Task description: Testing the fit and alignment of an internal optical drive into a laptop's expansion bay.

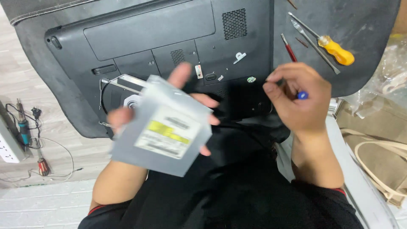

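Now, left hand: my left hand (169,101) holds a flat grey disc drive (163,131) from below, fingers spread under it and thumb at its left edge; the grip is closed on the drive.
Disc drive: it is lifted and tilted above my lap, with a white and yellow label facing up, just in front of the laptop.
Right hand: my right hand (299,97) is clenched around a small screwdriver (302,95); only its blue end shows between my fingers.
Laptop: a black laptop (169,38) lies upside down on a dark mat (364,63), and an open slot shows at its near left edge, behind the drive.
Other tools: a yellow-handled screwdriver (337,51) and a red one (289,50) lie on the mat, right of the laptop, well apart from my hands.
Floor: a power strip (8,144) and cables lie at the left.
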